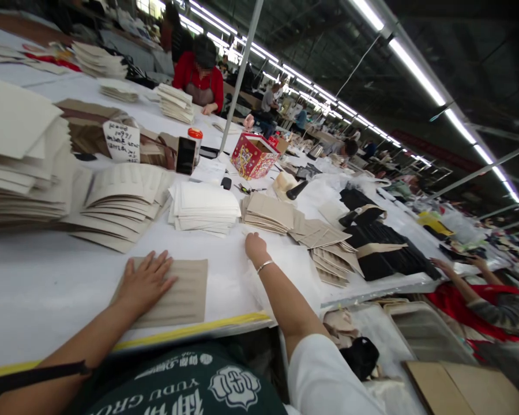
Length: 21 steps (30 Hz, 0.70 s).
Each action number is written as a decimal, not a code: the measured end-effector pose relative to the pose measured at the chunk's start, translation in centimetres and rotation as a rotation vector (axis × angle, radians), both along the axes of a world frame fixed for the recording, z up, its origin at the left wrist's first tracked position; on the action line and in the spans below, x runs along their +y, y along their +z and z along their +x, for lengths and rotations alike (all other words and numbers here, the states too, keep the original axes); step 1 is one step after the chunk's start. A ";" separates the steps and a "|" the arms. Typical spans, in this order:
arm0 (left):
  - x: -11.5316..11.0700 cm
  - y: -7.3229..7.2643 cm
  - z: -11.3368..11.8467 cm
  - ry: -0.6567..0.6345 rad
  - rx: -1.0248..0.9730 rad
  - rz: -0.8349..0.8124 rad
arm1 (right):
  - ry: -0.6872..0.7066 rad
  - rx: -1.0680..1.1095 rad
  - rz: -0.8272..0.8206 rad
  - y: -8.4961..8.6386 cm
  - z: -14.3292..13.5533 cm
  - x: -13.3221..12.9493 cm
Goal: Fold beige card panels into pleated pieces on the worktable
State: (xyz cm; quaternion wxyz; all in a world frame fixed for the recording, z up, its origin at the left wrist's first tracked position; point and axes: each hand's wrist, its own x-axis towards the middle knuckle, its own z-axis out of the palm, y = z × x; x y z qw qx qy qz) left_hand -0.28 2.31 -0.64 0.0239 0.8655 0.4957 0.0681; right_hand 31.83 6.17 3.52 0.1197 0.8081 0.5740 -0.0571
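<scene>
My left hand (149,282) lies flat with its fingers spread on a beige fabric panel (185,291) near the front edge of the table. My right hand (256,249) is closed just in front of the stacks, a bracelet at its wrist; whatever its fingers hold, if anything, is hidden. Beneath that wrist spreads a thin whitish sheet (300,271). Beyond my hands stand a stack of white pieces (205,207) and a stack of beige pieces (268,213). More beige pieces (335,259) lie fanned out to the right.
Tall cream stacks (17,155) and a fanned pile (121,199) stand at left. Farther back are a phone (185,155), a red box (255,157) and a metal pole (242,75). Black fabric (389,248) lies at right. Co-workers sit across the table and at right.
</scene>
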 end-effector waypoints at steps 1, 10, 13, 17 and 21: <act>0.0 0.0 0.0 0.000 -0.011 -0.003 | 0.019 0.004 0.004 -0.1 -0.2 0.0; -0.7 -1.5 1.6 -0.187 -0.093 0.054 | 0.315 0.569 -0.075 0.1 -6.2 -1.5; -1.6 -1.9 3.7 -0.353 -0.105 0.017 | 0.372 0.642 -0.133 -0.4 -7.7 -1.0; -2.3 -1.3 5.9 -0.315 -0.010 -0.028 | 0.485 0.519 -0.071 -0.7 -8.3 -0.7; -2.4 -0.1 6.6 -0.300 0.033 -0.010 | 0.536 0.413 -0.023 -1.0 -8.3 -1.1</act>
